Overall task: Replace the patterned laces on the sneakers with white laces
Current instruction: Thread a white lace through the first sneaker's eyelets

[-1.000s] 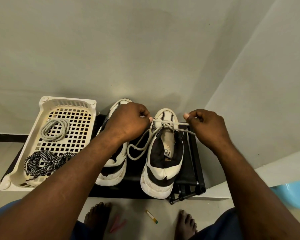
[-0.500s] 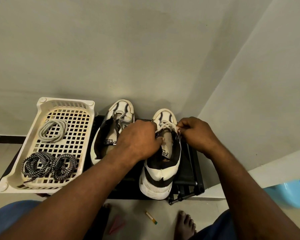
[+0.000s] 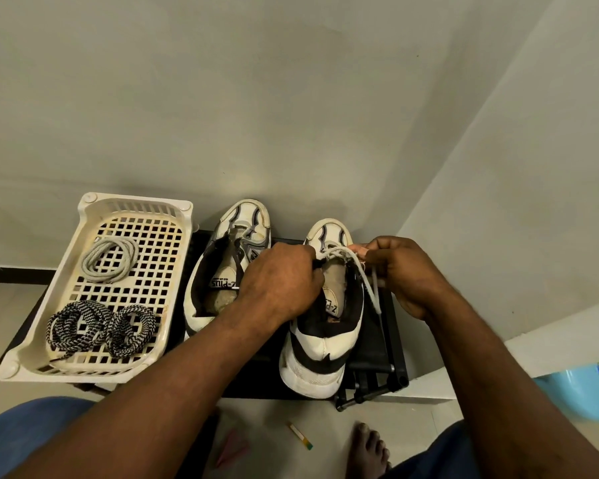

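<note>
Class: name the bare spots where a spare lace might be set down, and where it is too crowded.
Free: the basket floor between the white lace coil and the patterned laces; the black stand strip right of the right sneaker. Crowded: over that sneaker, where the left hand and right hand work its white lace.

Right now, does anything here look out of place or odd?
Slightly. The sneaker being laced with a white lace seems to jut heel-first past the black stand's front edge, so it could tip off. A pink scrap and a small yellow stick lie loose on the floor near a bare foot.
</note>
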